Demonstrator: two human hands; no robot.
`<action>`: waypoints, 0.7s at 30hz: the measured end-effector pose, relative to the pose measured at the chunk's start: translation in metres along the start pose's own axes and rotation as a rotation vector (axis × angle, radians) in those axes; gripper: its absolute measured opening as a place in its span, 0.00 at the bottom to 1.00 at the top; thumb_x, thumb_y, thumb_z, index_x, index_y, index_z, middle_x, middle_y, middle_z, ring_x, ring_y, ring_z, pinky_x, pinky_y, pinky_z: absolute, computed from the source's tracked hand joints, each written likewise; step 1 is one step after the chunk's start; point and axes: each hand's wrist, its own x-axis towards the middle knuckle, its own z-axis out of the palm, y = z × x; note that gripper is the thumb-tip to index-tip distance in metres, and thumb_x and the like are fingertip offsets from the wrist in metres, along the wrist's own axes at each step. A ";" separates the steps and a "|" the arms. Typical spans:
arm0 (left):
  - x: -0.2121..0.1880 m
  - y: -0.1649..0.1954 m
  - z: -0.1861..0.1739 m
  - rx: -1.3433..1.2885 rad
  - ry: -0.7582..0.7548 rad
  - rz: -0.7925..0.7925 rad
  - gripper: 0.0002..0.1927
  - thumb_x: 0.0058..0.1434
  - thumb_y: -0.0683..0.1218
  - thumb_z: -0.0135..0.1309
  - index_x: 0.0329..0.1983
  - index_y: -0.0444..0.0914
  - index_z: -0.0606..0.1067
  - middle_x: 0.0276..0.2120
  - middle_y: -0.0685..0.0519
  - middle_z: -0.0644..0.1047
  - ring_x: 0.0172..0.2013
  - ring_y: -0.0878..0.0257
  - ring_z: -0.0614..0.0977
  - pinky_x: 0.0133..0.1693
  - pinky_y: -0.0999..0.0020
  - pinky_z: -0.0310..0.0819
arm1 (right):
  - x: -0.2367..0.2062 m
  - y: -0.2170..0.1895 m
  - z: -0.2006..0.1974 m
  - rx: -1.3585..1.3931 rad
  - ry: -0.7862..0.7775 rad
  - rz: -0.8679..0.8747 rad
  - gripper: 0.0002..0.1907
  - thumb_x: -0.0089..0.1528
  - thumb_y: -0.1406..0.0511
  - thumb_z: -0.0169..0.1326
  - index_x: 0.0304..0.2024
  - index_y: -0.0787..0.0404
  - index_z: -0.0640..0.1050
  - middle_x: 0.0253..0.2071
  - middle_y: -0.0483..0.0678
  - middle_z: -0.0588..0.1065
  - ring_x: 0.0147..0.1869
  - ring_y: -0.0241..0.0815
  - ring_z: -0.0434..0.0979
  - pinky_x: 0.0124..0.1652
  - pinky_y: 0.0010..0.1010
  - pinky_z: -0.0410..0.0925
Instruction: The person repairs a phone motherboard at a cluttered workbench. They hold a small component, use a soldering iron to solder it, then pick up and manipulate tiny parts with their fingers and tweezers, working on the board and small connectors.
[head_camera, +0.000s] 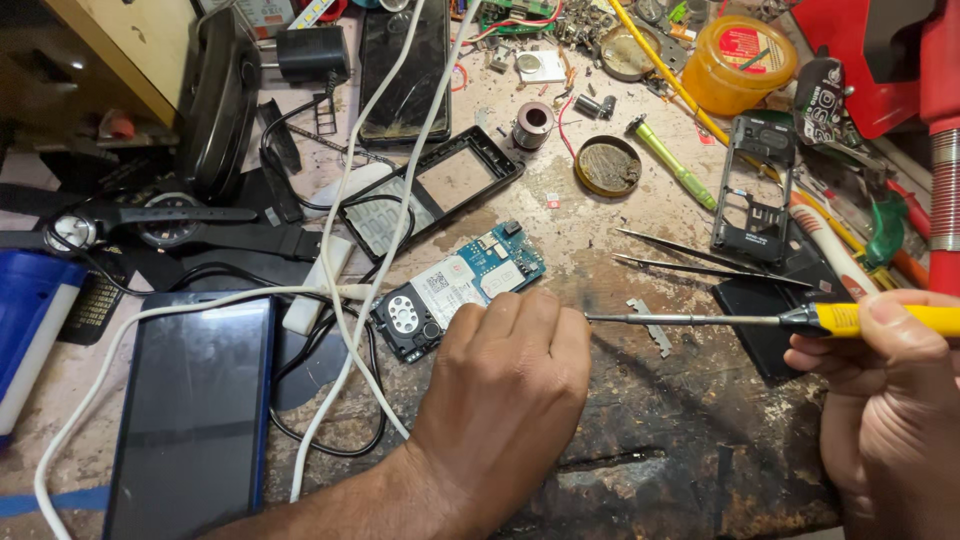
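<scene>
1. Looking down from the head view: our left hand (505, 375) lies knuckles-up on the worn bench (680, 450), fingers curled shut and pressing down on the lower end of an opened phone board (455, 295), which sits just left of bench centre, tilted, blue circuit side up with a round speaker at its near end.
2. Our right hand (885, 390) is closed around the yellow handle of a screwdriver (800, 320); the thin shaft runs level leftward and its tip meets the left knuckles, close beside the board.
3. Around it: an empty black phone frame (430, 190) above the board, a white cable (345, 290) crossing over both, a dark phone (190, 410) at lower left, tweezers (700, 260) near the shaft, a second bare chassis (755, 190) farther right.
4. Judgement on technique: keep the left hand pinning the board flat, seat the tip squarely before turning, and hold the cable clear. Whether the tip sits in a screw, we cannot tell; the knuckles hide it.
</scene>
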 end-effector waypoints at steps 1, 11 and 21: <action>0.000 0.000 0.000 0.004 0.000 0.002 0.02 0.53 0.41 0.53 0.27 0.38 0.72 0.29 0.51 0.72 0.34 0.57 0.76 0.36 0.61 0.69 | 0.000 0.000 0.000 -0.003 0.001 0.000 0.06 0.76 0.69 0.50 0.51 0.67 0.69 0.41 0.57 0.76 0.38 0.46 0.80 0.43 0.36 0.77; 0.000 0.000 0.000 0.000 0.008 0.006 0.02 0.52 0.40 0.53 0.27 0.39 0.72 0.29 0.51 0.72 0.33 0.58 0.76 0.35 0.61 0.69 | -0.001 -0.002 0.002 -0.027 -0.005 0.005 0.07 0.76 0.68 0.51 0.50 0.68 0.70 0.40 0.57 0.76 0.38 0.46 0.80 0.44 0.36 0.78; 0.000 -0.001 0.001 0.001 -0.009 0.006 0.02 0.53 0.40 0.53 0.27 0.38 0.72 0.29 0.51 0.72 0.33 0.58 0.76 0.35 0.61 0.69 | -0.002 -0.003 0.004 -0.058 0.006 -0.015 0.07 0.76 0.69 0.51 0.51 0.68 0.69 0.41 0.57 0.75 0.38 0.46 0.80 0.44 0.36 0.77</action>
